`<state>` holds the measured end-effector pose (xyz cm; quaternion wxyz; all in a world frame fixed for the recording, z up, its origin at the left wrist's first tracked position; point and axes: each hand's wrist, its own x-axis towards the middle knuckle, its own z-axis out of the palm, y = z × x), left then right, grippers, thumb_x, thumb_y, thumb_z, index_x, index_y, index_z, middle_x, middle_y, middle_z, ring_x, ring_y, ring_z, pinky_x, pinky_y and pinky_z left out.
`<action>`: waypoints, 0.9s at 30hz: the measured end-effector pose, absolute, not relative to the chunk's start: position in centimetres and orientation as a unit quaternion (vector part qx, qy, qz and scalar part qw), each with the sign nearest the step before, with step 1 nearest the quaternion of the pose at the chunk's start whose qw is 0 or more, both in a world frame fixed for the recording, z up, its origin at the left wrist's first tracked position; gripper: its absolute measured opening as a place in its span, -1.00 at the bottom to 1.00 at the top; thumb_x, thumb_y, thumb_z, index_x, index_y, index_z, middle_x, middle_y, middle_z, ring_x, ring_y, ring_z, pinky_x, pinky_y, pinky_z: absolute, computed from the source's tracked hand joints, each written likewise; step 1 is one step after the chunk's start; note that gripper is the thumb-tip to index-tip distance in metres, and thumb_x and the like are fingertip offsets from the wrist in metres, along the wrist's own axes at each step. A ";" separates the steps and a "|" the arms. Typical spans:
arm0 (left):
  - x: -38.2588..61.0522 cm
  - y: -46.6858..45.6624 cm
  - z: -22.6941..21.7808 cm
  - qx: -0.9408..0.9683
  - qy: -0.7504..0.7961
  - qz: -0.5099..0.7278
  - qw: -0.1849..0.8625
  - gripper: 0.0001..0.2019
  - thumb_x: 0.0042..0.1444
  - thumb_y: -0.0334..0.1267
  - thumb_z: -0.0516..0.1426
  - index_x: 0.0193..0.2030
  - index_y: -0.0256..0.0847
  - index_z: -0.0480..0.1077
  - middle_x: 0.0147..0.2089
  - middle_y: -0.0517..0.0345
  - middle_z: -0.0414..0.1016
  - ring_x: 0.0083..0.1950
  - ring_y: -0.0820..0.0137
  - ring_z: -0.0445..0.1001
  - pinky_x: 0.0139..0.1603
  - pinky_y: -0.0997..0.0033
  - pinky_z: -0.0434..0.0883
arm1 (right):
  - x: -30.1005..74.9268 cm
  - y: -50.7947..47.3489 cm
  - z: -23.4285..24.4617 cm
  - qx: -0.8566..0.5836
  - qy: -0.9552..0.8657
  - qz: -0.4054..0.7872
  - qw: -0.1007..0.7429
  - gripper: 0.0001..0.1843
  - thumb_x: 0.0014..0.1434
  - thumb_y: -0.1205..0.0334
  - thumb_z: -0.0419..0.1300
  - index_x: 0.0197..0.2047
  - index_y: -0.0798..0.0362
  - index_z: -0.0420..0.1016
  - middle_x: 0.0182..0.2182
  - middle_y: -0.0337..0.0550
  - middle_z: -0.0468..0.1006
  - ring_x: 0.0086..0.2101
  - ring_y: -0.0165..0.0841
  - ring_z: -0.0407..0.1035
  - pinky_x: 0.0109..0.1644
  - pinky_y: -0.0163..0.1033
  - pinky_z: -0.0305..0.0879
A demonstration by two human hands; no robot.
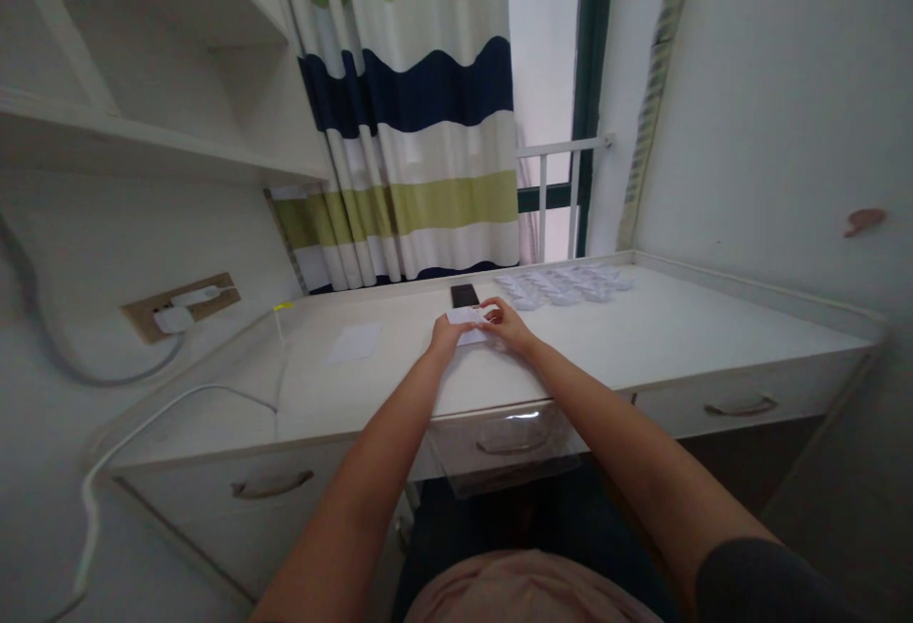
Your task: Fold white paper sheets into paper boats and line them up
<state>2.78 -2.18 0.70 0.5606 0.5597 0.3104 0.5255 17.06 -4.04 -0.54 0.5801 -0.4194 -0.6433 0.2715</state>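
Observation:
Both my hands meet over the middle of the white desk, at a small white paper card. My left hand grips the card's left side, thumb along its near edge. At the right side, my right hand has its fingers bent in a pinch at the card's corner; small dark marks show there. Another white sheet lies below the card, partly covered by the hands. Just beyond them a black phone lies flat on the desk.
Rows of small clear-wrapped packets lie at the back right. White paper rests on the left. A clear plastic sheet hangs over the front edge. A white cable crosses the left end, and a striped curtain hangs behind.

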 end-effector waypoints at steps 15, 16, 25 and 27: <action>2.8 -2.6 0.7 0.657 0.388 0.465 0.450 -0.68 -0.30 -0.36 0.26 -0.29 -0.36 0.47 -0.29 0.01 0.53 -0.26 0.32 0.47 -0.24 0.39 0.37 | 17.2 -4.8 0.3 -0.426 -0.614 0.300 0.594 -0.64 -0.24 -0.02 0.25 -0.54 0.16 0.46 -0.67 -0.26 0.33 -0.58 -0.50 0.12 -0.51 -0.32 -0.02; 2.7 -2.6 0.8 0.661 0.392 0.461 0.443 -0.68 -0.30 -0.37 0.26 -0.29 -0.37 0.47 -0.29 0.01 0.53 -0.27 0.32 0.47 -0.24 0.39 0.37 | 17.2 -4.9 0.3 -0.427 -0.616 0.299 0.591 -0.64 -0.23 -0.02 0.24 -0.54 0.16 0.46 -0.67 -0.26 0.32 -0.59 -0.50 0.11 -0.51 -0.32 -0.02; 2.7 -2.8 1.0 0.710 0.392 0.427 0.401 -0.69 -0.28 -0.39 0.26 -0.28 -0.38 0.46 -0.28 -0.01 0.53 -0.28 0.33 0.47 -0.23 0.40 0.36 | 17.4 -4.7 0.3 -0.436 -0.622 0.281 0.587 -0.67 -0.21 -0.01 0.22 -0.56 0.13 0.39 -0.68 -0.29 0.29 -0.60 -0.50 0.10 -0.55 -0.33 -0.02; 2.7 -3.0 1.1 0.713 0.381 0.425 0.407 -0.69 -0.25 -0.37 0.25 -0.27 -0.39 0.46 -0.27 -0.02 0.53 -0.28 0.33 0.47 -0.23 0.40 0.36 | 17.4 -4.5 0.2 -0.429 -0.622 0.278 0.594 -0.68 -0.20 0.00 0.22 -0.56 0.12 0.37 -0.66 -0.29 0.28 -0.59 -0.49 0.11 -0.54 -0.34 0.00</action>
